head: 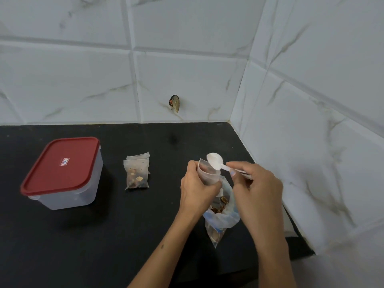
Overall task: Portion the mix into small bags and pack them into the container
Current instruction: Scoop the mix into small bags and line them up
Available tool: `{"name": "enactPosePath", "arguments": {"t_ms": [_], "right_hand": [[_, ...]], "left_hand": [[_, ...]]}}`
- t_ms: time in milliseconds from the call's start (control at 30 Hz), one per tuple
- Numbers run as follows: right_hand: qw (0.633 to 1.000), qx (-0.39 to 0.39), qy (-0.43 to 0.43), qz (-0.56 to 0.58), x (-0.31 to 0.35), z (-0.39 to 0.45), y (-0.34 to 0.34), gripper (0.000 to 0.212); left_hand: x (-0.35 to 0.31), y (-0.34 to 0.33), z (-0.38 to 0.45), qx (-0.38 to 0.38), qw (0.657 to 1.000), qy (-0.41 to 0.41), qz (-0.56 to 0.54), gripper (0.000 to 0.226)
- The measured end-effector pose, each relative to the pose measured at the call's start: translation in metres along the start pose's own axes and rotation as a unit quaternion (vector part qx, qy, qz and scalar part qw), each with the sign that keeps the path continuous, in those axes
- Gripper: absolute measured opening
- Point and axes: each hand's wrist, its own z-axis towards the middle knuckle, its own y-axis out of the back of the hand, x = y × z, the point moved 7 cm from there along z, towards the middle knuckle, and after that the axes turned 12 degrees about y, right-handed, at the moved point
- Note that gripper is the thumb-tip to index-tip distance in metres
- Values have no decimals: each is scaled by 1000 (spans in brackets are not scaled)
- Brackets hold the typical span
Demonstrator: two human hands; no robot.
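Observation:
My left hand (197,186) grips a small clear bag (208,173), holding it upright with its mouth open. My right hand (256,183) pinches the handle of a white plastic spoon (215,161), whose bowl sits tilted at the bag's mouth. Below and between my hands lies the large clear bag of mix (220,217), open, with brown nuts visible inside. Further left, filled small bags (137,171) lie stacked on the black counter (128,217). A clear plastic container with a red lid (62,171) stands closed at the far left.
White marble-patterned tiles form the back wall and the right wall, meeting in a corner behind my hands. A small dark object (174,103) sticks to the back wall. The counter's right edge runs along the side wall.

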Motion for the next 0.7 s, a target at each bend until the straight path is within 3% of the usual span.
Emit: {"name": "enactPosePath", "arguments": {"t_ms": [133, 200, 267, 333, 400, 467, 567, 700], "right_hand": [[993, -5, -74, 94, -17, 1, 5, 21], [994, 22, -90, 49, -32, -2, 4, 22], [987, 121, -91, -45, -44, -6, -9, 24], [956, 254, -109, -100, -58, -11, -36, 26], [886, 391, -198, -149, -68, -21, -57, 33], [825, 465, -245, -209, -67, -33, -65, 44], [824, 455, -222, -256, -59, -40, -67, 40], [880, 367, -140, -268, -42, -52, -71, 33]], "left_hand": [[6, 7, -1, -8, 1000, 5, 13, 35], [15, 11, 1, -10, 999, 36, 27, 36], [29, 14, 2, -12, 995, 86, 47, 39], [46, 14, 2, -2, 988, 140, 62, 44], [60, 9, 1, 18, 981, 182, 59, 47], [69, 4, -1, 37, 976, 210, 48, 45], [75, -3, -2, 46, 972, 229, 35, 40], [78, -9, -2, 44, 970, 238, 20, 36]]}}
